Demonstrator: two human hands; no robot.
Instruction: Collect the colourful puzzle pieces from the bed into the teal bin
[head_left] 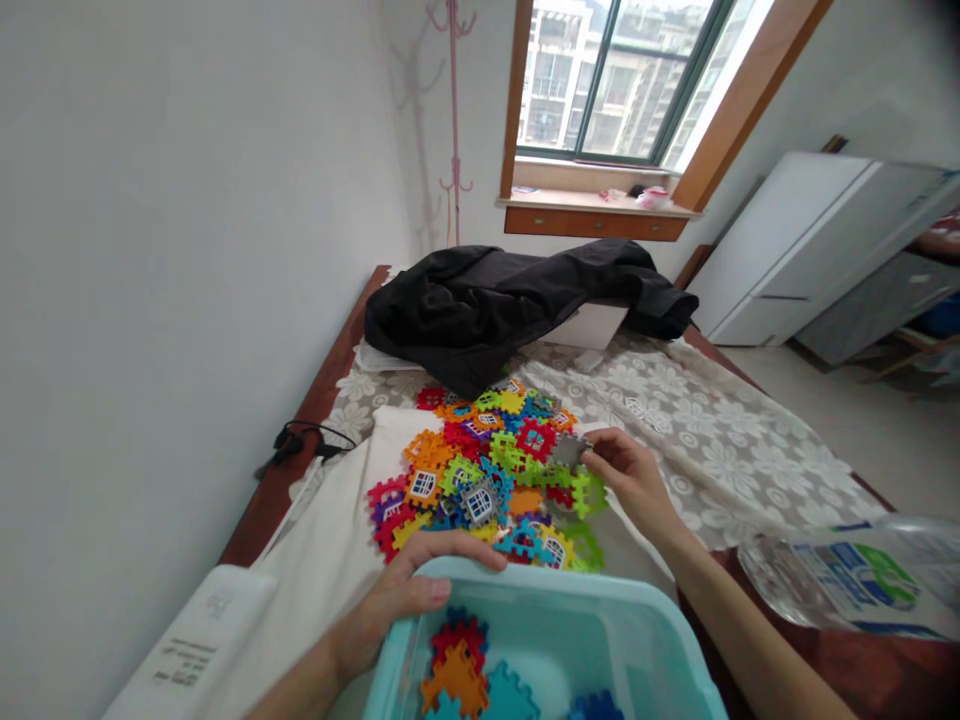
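- Left hand (390,600) is clamped on the bin (645,625) rim; a pull could tip it and spill the tiles inside.
- Right hand (630,475) pinches 1 grey tile (568,452) at the pile (487,470) edge; a weak pinch may drop it.
- A bottle (855,585) lies near the right forearm, which could knock it.

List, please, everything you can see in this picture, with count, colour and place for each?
plastic tiles: one heap, many colours, on the white cloth
grey tile: one, pinched at the heap's right edge
bin: one, light blue, nearest, a few tiles inside
jacket: one, black, far end of bed
lace cover: one, pale floral, over the bed
cable: one, black, left bed edge
plastic bottle: one, clear, lying at right
coat stand: one, pink, by window
left hand: grips the bin rim
right hand: holds the grey tile
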